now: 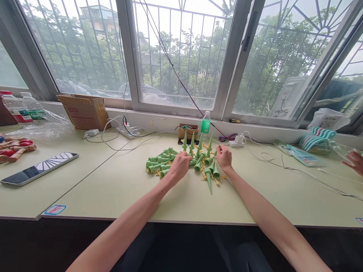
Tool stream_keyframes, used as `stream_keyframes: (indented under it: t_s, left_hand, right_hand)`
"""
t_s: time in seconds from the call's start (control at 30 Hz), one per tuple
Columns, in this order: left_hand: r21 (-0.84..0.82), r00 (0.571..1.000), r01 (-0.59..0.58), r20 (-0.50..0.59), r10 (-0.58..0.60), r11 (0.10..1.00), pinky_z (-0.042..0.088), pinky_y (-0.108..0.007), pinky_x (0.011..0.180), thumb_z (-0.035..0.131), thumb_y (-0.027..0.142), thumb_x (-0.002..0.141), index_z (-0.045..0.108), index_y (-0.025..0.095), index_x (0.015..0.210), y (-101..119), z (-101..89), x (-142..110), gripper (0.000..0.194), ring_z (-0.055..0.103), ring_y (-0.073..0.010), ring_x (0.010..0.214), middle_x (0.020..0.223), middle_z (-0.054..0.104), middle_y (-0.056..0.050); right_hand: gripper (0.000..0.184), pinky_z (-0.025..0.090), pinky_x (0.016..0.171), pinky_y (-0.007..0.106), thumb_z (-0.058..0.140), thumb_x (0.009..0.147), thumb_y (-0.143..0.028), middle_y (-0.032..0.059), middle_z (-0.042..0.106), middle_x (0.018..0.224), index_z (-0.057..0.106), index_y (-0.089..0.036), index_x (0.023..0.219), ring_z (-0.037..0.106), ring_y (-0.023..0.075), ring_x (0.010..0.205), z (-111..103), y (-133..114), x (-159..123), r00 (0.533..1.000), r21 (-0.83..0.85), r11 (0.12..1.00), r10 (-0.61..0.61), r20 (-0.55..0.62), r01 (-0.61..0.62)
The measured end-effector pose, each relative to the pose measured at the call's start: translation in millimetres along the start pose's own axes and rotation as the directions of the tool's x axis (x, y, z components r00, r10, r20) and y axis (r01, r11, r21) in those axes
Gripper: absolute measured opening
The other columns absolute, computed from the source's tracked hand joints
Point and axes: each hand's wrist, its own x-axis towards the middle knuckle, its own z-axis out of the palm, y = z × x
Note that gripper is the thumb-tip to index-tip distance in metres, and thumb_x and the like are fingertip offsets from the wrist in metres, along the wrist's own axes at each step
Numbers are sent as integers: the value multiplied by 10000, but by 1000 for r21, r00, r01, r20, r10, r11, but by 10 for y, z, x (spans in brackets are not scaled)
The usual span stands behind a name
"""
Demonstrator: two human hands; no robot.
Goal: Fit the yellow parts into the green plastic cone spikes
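Green plastic watering spikes [199, 165] with small yellow valve pieces [217, 183] lie in a pile on the pale table. Several green spikes [210, 145] stand point up in a row at the back of it. My left hand [180, 165] is closed at the middle of the pile, its fingertips among the green parts. On the pile's right side, my right hand [224, 155] is closed in a pinch beside the standing spikes. What either hand grips is hidden or too small to name. One spike [208, 181] lies in front, its tip toward me.
Behind the pile are a small cardboard box [188, 132], a green-labelled bottle [206, 122] and a power strip [237, 142] with cables. A phone [39, 169] and red-and-wood pieces [17, 149] lie left. Teal hangers [317, 140] and another person's hand [354, 161] are at right.
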Motion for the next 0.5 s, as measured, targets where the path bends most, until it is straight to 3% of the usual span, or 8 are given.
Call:
stream_keyframes:
  t_s: [0.17, 0.5]
  left_hand:
    - [105, 998, -61, 36, 57, 993, 453, -323, 657, 456, 102, 870, 714, 161, 792, 17, -20, 10, 276, 512, -198, 786, 773, 568, -88]
    - [53, 997, -60, -44, 62, 997, 491, -333, 723, 476, 76, 857, 701, 164, 895, 27, -32, 26, 245, 542, -200, 838, 821, 582, -73]
  right_hand:
    - [298, 296, 570, 266, 367, 920, -344, 41, 535, 667, 464, -203, 676, 439, 166, 607, 15, 18, 10, 1000, 2, 1000, 21, 10, -21]
    - [314, 283, 561, 264, 389, 910, -360, 20, 507, 615, 365, -222, 629, 418, 155, 566, 41, 20, 16, 999, 34, 998, 44, 15, -45]
